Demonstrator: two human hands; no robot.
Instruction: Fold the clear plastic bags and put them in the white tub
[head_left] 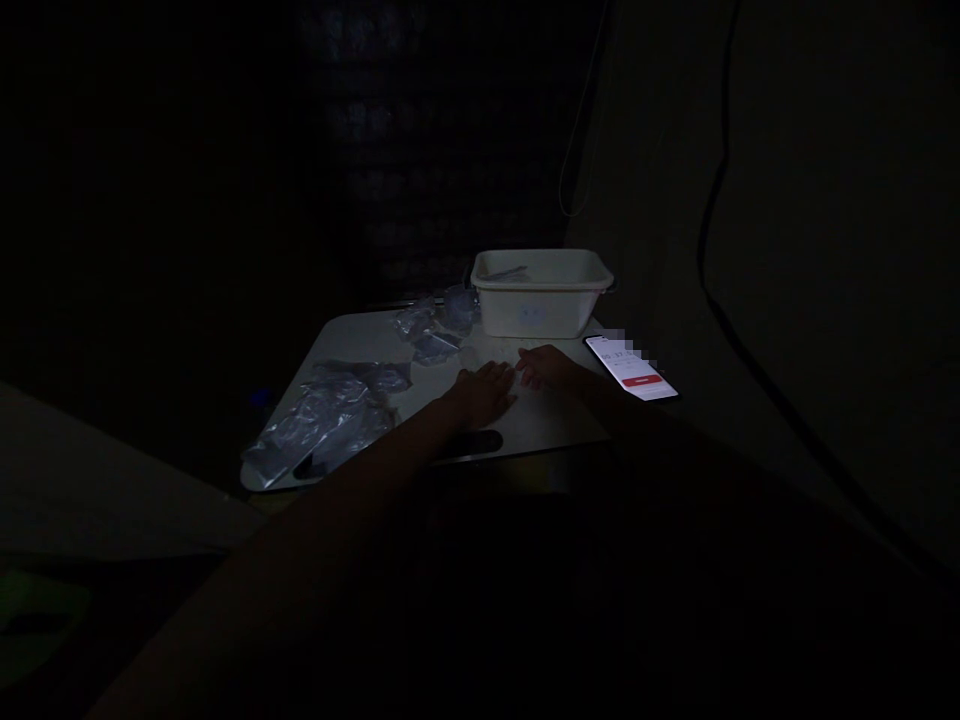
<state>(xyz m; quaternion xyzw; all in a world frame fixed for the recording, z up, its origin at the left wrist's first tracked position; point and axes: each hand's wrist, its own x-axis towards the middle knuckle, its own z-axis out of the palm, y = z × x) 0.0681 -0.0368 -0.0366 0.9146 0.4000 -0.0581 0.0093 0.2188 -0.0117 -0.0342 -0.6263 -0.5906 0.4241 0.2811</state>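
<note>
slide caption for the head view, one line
Left hand and right hand close together over a white board, near clear plastic, a white tub and lit phone.

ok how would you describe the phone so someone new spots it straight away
Start from the pale tabletop with a white tub standing at its far side. Nearer than the tub and to its right, near the right hand, lies the phone. Unlike its dim neighbours, it has a bright screen with a red bar.
</note>
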